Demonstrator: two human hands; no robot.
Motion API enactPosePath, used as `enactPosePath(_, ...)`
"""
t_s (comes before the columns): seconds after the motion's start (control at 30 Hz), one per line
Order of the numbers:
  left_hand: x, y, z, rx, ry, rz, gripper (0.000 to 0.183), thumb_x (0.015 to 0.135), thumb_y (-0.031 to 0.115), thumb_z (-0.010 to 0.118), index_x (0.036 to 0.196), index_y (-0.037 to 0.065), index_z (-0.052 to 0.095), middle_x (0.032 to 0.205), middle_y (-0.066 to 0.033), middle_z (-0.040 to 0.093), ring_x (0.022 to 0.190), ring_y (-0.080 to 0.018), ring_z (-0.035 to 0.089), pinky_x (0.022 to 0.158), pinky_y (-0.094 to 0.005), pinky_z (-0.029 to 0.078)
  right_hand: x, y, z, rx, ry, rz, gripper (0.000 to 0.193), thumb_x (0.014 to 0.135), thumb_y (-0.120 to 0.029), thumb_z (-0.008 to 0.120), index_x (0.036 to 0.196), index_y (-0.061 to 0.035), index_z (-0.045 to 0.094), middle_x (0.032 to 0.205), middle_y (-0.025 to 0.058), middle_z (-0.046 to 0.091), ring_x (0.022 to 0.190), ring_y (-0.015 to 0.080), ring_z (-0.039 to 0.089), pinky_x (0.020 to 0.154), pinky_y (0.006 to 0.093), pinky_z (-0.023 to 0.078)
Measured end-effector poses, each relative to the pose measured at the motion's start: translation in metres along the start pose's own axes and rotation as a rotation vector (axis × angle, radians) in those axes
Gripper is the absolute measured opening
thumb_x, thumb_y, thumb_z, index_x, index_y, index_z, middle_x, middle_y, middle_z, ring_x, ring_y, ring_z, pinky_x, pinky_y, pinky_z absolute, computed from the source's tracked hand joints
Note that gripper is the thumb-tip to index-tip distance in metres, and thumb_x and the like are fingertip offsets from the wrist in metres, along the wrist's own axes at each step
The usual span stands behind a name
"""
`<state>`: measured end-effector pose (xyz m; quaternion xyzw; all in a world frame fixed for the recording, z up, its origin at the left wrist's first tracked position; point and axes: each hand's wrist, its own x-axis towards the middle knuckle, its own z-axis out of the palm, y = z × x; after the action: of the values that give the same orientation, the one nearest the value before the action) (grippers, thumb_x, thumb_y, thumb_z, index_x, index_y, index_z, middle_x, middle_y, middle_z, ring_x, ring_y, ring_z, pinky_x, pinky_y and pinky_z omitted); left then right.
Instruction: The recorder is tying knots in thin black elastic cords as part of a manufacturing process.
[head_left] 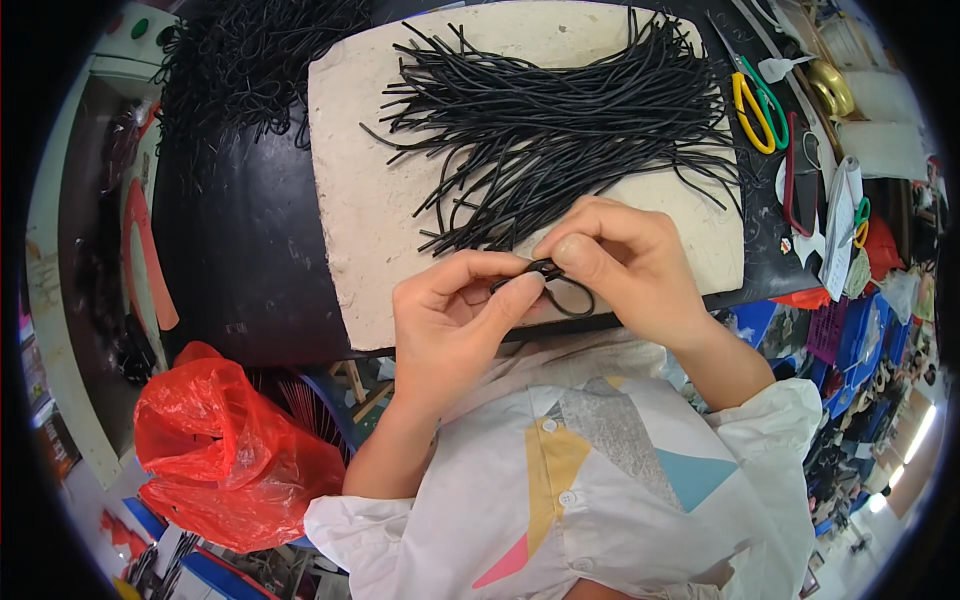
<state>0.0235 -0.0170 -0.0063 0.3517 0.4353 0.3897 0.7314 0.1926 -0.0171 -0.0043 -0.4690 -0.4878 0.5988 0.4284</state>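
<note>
Both hands meet over the near edge of a cream-coloured board (352, 200). Between thumb and forefinger, my left hand (450, 315) pinches a thin black cord (580, 302). Thumb and fingers of my right hand (625, 260) close on the same cord, just beside the left fingertips. The cord is bent into a loop hanging below the right fingers, and some of it is hidden by the fingertips. Just beyond my hands, a large bundle of loose black cord lengths (570, 110) lies across the board, some ends fanning out toward me.
A tangled heap of black cords (250, 70) lies at the far left on the black table (240, 235). Scissors with yellow and green handles (757, 110) lie right of the board, near a dark red-handled tool (795, 190). A red plastic bag (225, 450) sits at the lower left.
</note>
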Motion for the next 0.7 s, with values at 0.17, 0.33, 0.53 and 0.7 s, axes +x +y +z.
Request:
enactPosePath(0.17, 0.002, 0.001, -0.002, 0.199, 0.032, 0.109, 0.012, 0.074, -0.01, 0.059, 0.085, -0.008, 0.059, 0.079, -0.0108, 0.061, 0.07, -0.0128, 0.061, 0.063, -0.0214, 0.051, -0.003, -0.009, 0.001, -0.091, -0.056, 0.095, 0.013, 0.082, -0.009, 0.055, 0.088, 0.0005, 0.062, 0.069, 0.0043, 0.059, 0.063, 0.009, 0.054, 0.056, 0.0225, 0.043)
enactPosePath(0.33, 0.002, 0.003, -0.01, 0.314, -0.115, 0.094, 0.014, 0.071, -0.012, 0.06, 0.084, -0.009, 0.057, 0.076, -0.0123, 0.06, 0.065, -0.0137, 0.06, 0.059, -0.0218, 0.051, -0.001, -0.004, -0.011, -0.434, -0.215, -0.136, 0.012, 0.076, -0.004, 0.056, 0.085, 0.001, 0.061, 0.069, 0.0096, 0.06, 0.06, 0.0198, 0.058, 0.054, 0.0277, 0.044)
enactPosePath(0.53, 0.006, 0.01, -0.013, 0.21, -0.035, -0.004, 0.015, 0.072, -0.005, 0.065, 0.084, -0.006, 0.056, 0.077, -0.0091, 0.061, 0.069, -0.0095, 0.06, 0.062, -0.0193, 0.049, -0.005, -0.009, -0.005, -0.586, -0.068, -0.208, 0.008, 0.071, -0.003, 0.058, 0.079, 0.0003, 0.058, 0.07, 0.0109, 0.058, 0.061, 0.0231, 0.058, 0.053, 0.0302, 0.045)
enactPosePath(0.7, 0.007, 0.008, -0.018, 0.15, -0.018, 0.011, 0.004, 0.08, -0.005, 0.055, 0.084, -0.006, 0.056, 0.08, -0.0092, 0.061, 0.07, -0.0136, 0.061, 0.065, -0.0225, 0.052, -0.007, -0.007, -0.006, -0.538, -0.051, -0.195, 0.009, 0.072, -0.005, 0.059, 0.079, 0.0, 0.058, 0.07, 0.0107, 0.057, 0.062, 0.0226, 0.059, 0.054, 0.0292, 0.046)
